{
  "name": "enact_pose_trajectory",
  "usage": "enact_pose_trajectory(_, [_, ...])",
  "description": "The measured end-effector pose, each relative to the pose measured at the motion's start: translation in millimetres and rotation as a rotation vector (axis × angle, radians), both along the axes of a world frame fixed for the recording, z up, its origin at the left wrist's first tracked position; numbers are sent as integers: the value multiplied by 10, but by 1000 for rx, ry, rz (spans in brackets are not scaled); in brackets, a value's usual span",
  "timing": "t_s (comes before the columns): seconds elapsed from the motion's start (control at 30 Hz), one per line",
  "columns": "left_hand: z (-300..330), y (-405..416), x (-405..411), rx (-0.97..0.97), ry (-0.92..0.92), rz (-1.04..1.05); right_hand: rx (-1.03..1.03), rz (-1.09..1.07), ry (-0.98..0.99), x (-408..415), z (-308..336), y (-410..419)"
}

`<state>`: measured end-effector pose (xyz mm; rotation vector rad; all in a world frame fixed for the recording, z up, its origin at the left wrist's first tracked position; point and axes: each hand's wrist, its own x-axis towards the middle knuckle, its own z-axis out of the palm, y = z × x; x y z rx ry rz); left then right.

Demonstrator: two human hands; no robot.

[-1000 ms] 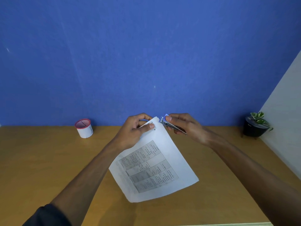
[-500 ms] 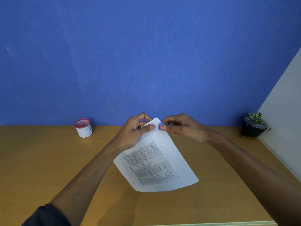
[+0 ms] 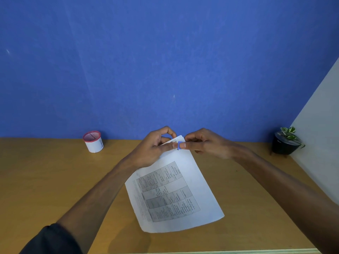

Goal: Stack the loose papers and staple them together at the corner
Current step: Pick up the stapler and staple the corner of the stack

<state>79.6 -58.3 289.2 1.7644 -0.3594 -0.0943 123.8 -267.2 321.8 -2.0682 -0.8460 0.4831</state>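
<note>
A stack of white papers (image 3: 190, 180) with a printed grey table on the top sheet hangs tilted above the wooden desk (image 3: 45, 189). My left hand (image 3: 154, 149) pinches its upper corner between thumb and fingers. My right hand (image 3: 207, 143) is closed around a small blue stapler (image 3: 179, 145), mostly hidden by the fingers. Only the stapler's blue tip shows, and it sits over that same upper corner, right beside my left thumb. Whether a staple is in the paper cannot be seen.
A small white cup with a red rim (image 3: 93, 141) stands at the back left of the desk against the blue wall. A black pot with a green plant (image 3: 285, 142) stands at the back right by the grey side wall. The desk's front edge runs along the bottom.
My right hand has moved left with the stapler, from just beside the corner onto it. The sheets have swung slightly and their lower edge has risen.
</note>
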Motion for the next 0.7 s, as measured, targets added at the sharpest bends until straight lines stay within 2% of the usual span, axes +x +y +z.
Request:
enact_pose_trajectory(0.3, [34, 19, 50, 101, 11, -42, -40, -8, -5, 79, -33, -1])
enact_pose_trajectory(0.53, [26, 24, 86, 100, 7, -54, 25, -18, -16, 81, -67, 5])
enact_pose_trajectory(0.7, [-14, 9, 71, 27, 39, -12, 50, -20, 7, 85, -76, 4])
